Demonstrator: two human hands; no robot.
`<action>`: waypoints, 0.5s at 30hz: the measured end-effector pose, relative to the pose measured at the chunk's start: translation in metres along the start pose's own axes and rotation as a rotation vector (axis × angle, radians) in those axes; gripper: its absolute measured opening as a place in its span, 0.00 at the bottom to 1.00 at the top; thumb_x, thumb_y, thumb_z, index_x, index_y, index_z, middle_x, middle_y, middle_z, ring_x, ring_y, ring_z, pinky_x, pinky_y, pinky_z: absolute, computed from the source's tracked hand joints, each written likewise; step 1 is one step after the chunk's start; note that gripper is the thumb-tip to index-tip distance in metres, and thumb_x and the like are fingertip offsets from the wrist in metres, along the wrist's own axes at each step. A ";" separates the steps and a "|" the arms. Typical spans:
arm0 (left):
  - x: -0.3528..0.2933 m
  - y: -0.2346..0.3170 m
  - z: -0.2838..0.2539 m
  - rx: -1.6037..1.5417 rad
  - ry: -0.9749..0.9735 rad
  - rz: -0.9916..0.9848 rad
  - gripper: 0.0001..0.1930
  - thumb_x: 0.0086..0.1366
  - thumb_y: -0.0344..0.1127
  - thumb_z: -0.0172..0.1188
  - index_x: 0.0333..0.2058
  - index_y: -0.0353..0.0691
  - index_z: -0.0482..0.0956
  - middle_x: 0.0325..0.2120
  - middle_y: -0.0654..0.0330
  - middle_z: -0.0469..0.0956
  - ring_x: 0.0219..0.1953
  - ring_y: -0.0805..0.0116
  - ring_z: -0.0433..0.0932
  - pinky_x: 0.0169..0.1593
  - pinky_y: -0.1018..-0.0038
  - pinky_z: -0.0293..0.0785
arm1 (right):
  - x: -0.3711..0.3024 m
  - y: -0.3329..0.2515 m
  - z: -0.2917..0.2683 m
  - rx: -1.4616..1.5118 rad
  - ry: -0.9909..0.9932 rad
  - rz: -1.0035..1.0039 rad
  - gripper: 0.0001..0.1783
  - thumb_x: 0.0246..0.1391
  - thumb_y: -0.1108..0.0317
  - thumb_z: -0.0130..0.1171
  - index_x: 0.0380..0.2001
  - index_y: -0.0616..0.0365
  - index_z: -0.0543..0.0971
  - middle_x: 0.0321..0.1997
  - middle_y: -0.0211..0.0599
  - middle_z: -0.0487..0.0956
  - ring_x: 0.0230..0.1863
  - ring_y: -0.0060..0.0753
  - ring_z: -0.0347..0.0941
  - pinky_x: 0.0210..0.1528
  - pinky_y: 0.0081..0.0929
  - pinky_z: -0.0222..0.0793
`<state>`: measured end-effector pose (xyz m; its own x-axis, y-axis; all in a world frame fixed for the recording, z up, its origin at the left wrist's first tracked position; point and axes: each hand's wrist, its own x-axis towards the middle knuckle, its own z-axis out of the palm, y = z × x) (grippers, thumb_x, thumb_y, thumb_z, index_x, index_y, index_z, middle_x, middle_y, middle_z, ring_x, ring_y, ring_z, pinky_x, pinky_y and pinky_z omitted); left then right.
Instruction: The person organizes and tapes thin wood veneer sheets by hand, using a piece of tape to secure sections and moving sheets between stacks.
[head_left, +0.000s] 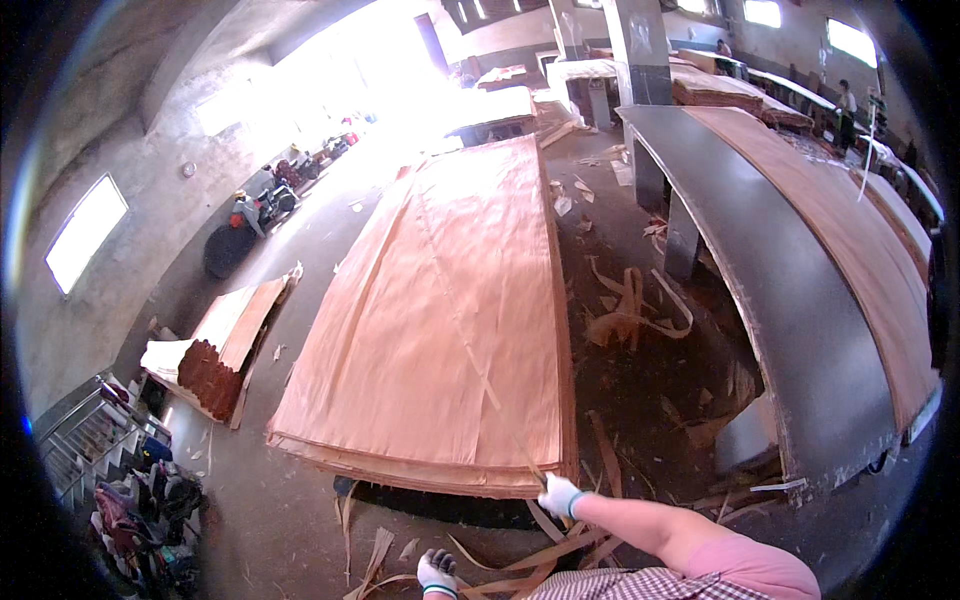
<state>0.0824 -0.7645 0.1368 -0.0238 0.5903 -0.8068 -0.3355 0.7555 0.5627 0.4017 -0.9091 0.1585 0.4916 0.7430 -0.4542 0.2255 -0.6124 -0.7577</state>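
Note:
A tall stack of thin, pinkish-tan wood veneer sheets (pixel 450 330) lies in front of me, its near edge low in the view. My right hand (pixel 559 496), in a white glove, is closed round the near end of a long thin stick (pixel 490 392) at the stack's near right corner. The stick stretches away diagonally over the top sheet toward the far left. Below the near edge, my left hand (pixel 437 572) hangs apart from the stack, in a white glove with dark fingers. Its fingers are loosely bent, and I see nothing held in them.
Right of the stack stands a long dark-topped table (pixel 770 220) with a veneer sheet along it. Torn veneer strips (pixel 630 305) litter the floor between. A smaller veneer pile (pixel 225 340) lies left, near a metal rack (pixel 95 440). Two people work at the far right.

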 end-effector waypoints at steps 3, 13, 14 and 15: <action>0.015 -0.001 0.000 0.048 0.010 -0.019 0.11 0.66 0.44 0.46 0.41 0.47 0.70 0.28 0.62 0.76 0.25 0.64 0.73 0.26 0.71 0.69 | -0.080 0.037 0.011 -0.080 -0.166 0.068 0.31 0.52 0.58 0.52 0.54 0.68 0.63 0.35 0.62 0.78 0.39 0.60 0.77 0.41 0.47 0.72; -0.075 -0.148 0.192 0.621 -0.683 -0.350 0.23 0.69 0.57 0.37 0.47 0.44 0.69 0.39 0.54 0.78 0.35 0.58 0.77 0.37 0.63 0.73 | -0.312 0.141 -0.078 -0.024 0.048 0.213 0.20 0.50 0.54 0.56 0.44 0.53 0.75 0.34 0.50 0.80 0.38 0.53 0.77 0.41 0.41 0.72; -0.069 -0.166 0.195 0.602 -0.833 -0.399 0.25 0.69 0.60 0.37 0.46 0.44 0.70 0.38 0.56 0.78 0.36 0.59 0.77 0.38 0.64 0.74 | -0.325 0.140 -0.077 -0.010 0.097 0.154 0.20 0.50 0.55 0.57 0.43 0.54 0.76 0.33 0.50 0.80 0.36 0.52 0.78 0.40 0.40 0.72; -0.118 -0.184 0.214 0.722 -0.833 -0.255 0.26 0.69 0.60 0.37 0.45 0.44 0.71 0.39 0.56 0.79 0.38 0.59 0.78 0.39 0.65 0.74 | -0.342 0.147 -0.077 0.002 0.165 0.128 0.19 0.50 0.57 0.58 0.43 0.55 0.77 0.32 0.49 0.80 0.35 0.51 0.78 0.39 0.38 0.72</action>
<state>0.3482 -0.9127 0.1667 0.6927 0.1974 -0.6936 0.3878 0.7090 0.5891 0.3315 -1.2741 0.2389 0.6474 0.6049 -0.4637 0.1507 -0.6980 -0.7001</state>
